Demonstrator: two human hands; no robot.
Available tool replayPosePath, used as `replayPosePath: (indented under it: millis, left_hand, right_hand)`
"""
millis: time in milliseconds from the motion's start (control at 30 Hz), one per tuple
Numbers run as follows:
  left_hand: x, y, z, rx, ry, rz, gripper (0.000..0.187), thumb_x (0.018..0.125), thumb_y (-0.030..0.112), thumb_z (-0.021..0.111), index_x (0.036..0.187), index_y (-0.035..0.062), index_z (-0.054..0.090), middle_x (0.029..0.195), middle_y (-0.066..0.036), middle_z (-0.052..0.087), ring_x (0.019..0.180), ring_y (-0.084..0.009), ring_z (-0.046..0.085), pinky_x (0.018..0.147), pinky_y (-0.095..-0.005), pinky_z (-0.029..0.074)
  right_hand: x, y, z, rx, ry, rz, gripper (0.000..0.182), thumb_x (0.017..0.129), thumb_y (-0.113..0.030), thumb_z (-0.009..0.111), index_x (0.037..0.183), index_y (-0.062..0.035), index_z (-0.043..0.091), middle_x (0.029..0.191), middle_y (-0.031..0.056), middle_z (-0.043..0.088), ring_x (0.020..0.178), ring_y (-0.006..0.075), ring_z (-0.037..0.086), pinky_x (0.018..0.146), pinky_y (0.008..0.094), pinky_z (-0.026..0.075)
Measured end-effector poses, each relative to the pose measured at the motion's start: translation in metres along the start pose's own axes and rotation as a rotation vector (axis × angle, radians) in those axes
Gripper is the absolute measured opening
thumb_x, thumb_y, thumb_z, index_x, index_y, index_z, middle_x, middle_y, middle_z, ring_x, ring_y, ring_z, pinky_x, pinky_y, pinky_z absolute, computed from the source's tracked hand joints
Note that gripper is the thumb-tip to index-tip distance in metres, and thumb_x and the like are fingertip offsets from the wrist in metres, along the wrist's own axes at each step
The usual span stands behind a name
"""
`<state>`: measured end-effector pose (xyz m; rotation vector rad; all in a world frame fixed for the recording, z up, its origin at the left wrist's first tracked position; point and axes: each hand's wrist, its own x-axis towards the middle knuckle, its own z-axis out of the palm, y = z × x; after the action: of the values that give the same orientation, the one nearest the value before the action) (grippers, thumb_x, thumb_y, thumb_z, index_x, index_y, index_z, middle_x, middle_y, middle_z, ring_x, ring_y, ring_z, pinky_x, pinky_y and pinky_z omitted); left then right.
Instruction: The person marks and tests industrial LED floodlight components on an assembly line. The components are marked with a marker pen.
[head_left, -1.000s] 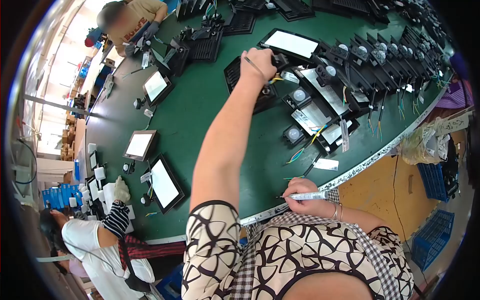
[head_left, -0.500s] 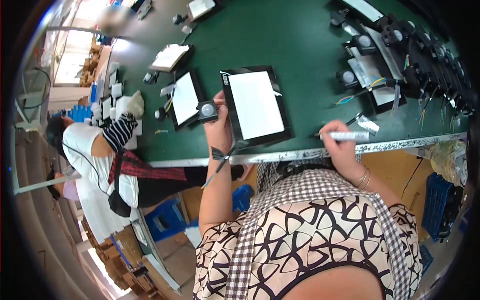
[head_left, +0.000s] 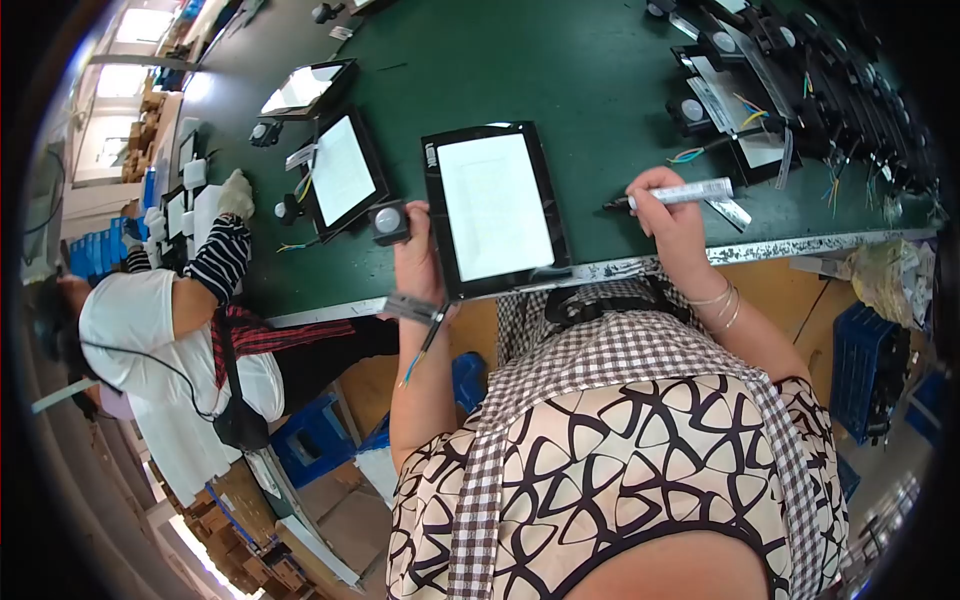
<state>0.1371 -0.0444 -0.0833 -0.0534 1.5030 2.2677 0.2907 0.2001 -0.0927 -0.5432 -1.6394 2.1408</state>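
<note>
My left hand [head_left: 418, 262] grips a small black sensor box [head_left: 389, 223] with a round white dome, at the left edge of a black-framed panel [head_left: 495, 207]. The panel has a white face and lies at the table's front edge. A cable with bare coloured wire ends [head_left: 425, 345] hangs over my left wrist. In my right hand [head_left: 672, 222], right of the panel, is a white marker [head_left: 682, 193], its dark tip pointing left. A silvery strip [head_left: 732, 212] lies just beyond the marker.
Two more framed panels [head_left: 343, 172] [head_left: 305, 88] lie on the green table [head_left: 480, 60] at the left. Several panels with domed sensors and wires [head_left: 725, 90] crowd the right side. A co-worker [head_left: 170, 310] in striped sleeves works at the far left. A blue crate [head_left: 865, 370] stands below right.
My left hand and the sensor box have shifted slightly left. The marker has risen in view and tilted, with its tip now lower. The co-worker's arm has moved left.
</note>
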Motion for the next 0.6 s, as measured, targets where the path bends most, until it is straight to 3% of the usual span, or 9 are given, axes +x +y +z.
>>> replayPosePath:
  millis: [100,233,600]
  left_hand:
    - [-0.011,0.002,-0.02,-0.023,-0.119,-0.004,0.014,0.092,0.023,0.055,0.097,0.0098,0.053,0.093,0.0,0.056,0.088,-0.0127,0.057,0.079,-0.0295,0.049]
    - [-0.023,0.003,-0.016,0.022,-0.123,0.02,0.014,0.092,0.021,0.054,0.098,0.0083,0.053,0.092,0.0,0.056,0.086,-0.0114,0.057,0.076,-0.0274,0.05]
    - [-0.021,-0.002,-0.021,0.087,-0.002,0.029,0.012,0.092,0.017,0.055,0.098,0.0069,0.054,0.091,0.001,0.055,0.083,-0.009,0.054,0.074,-0.024,0.048]
  right_hand:
    - [0.015,0.0,0.009,-0.053,-0.067,-0.018,0.007,0.086,-0.012,0.057,0.083,-0.0053,0.056,0.069,-0.0057,0.047,0.058,0.0011,0.039,0.05,0.0184,0.031]
    - [0.047,0.01,0.027,-0.118,-0.115,-0.07,0.01,0.084,-0.014,0.058,0.082,-0.005,0.056,0.067,-0.0049,0.048,0.058,0.0027,0.041,0.051,0.0209,0.034]
    - [0.072,0.022,0.043,-0.155,-0.164,-0.168,0.01,0.083,-0.015,0.057,0.08,-0.0051,0.056,0.063,-0.0051,0.047,0.057,0.0028,0.041,0.052,0.0205,0.036]
